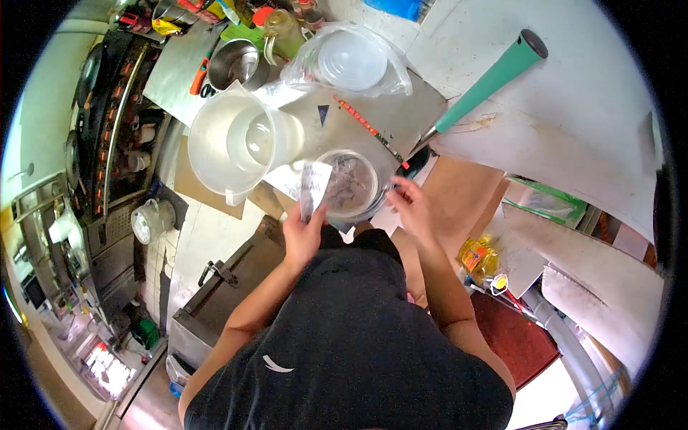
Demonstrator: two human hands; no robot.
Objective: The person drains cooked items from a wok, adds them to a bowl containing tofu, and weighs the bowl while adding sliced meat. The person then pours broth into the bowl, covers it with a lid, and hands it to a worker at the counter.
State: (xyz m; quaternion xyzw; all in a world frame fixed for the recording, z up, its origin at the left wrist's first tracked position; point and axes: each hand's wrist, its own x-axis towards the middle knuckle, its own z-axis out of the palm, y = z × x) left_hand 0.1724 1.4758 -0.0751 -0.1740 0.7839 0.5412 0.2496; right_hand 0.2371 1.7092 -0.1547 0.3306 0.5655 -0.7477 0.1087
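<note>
My left hand is closed on a whitish slip with dark marks, held upright by its lower end. Just right of the slip, a clear round plastic container sits at the near edge of the metal worktop, with something greyish showing through it. At its right rim is my right hand, fingers loosely bent and apart; whether they touch the rim I cannot tell. A large translucent pitcher stands to the left, beyond my left hand.
Clear lids in a plastic bag lie at the back, beside a metal pot and a glass jug. A red strip crosses the worktop. Right, a green tapered tube slants up. An oil bottle stands lower right.
</note>
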